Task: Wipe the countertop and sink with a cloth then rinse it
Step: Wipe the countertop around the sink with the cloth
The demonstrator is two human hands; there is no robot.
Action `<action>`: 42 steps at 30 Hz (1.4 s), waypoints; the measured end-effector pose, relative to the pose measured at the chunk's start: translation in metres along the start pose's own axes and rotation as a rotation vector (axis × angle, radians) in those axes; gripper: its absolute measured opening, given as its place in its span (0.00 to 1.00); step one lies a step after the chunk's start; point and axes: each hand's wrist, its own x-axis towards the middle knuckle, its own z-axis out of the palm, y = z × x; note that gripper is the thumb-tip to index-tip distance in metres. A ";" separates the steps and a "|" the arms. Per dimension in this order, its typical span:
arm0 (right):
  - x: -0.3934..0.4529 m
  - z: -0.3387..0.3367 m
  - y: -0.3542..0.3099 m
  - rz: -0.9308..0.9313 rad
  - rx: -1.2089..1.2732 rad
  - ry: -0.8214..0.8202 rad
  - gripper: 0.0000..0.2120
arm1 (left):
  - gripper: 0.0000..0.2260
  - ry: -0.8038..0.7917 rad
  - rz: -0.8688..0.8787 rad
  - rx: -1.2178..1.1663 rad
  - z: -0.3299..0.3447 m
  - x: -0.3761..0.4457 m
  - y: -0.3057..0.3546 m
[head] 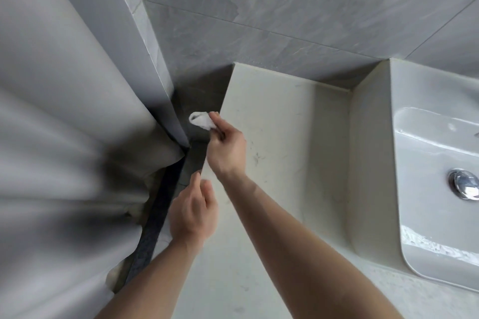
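A small white cloth [201, 120] is pinched in the fingertips of my right hand [226, 149], held just past the left edge of the pale countertop [280, 124], over the dark gap beside it. My left hand [193, 211] hovers lower, by the same left edge, fingers loosely curled and holding nothing. The white sink [435, 153] sits at the right, its chrome drain plug [465, 186] visible, with wet streaks on the basin's near side.
A grey curtain [64, 137] hangs at the left, close to the counter's edge. A dark strip [158, 220] runs along the floor between curtain and counter. Grey tiled wall [285, 8] stands behind the counter.
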 end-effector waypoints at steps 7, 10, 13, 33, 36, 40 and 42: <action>0.030 -0.151 0.035 -0.047 -0.319 0.342 0.25 | 0.20 -0.006 0.006 0.011 -0.001 0.002 0.000; 0.060 -0.195 0.045 0.045 -0.399 0.430 0.26 | 0.20 -0.006 0.002 0.013 0.001 0.002 0.000; 0.089 -0.204 0.042 0.061 -0.399 0.410 0.24 | 0.19 -0.009 0.006 0.021 0.004 0.003 -0.003; -0.054 -0.152 0.116 -0.435 -0.687 -0.161 0.29 | 0.21 -0.033 -0.041 0.032 -0.003 0.002 0.006; -0.057 -0.160 0.116 -0.458 -0.658 -0.267 0.29 | 0.21 -0.032 -0.039 0.039 -0.003 0.002 0.006; 0.011 -0.183 0.096 -0.365 -0.664 -0.060 0.27 | 0.22 -0.025 -0.017 0.034 -0.002 0.001 0.005; 0.060 -0.197 0.080 -0.324 -0.686 0.093 0.26 | 0.21 -0.023 -0.014 0.034 0.000 0.002 0.003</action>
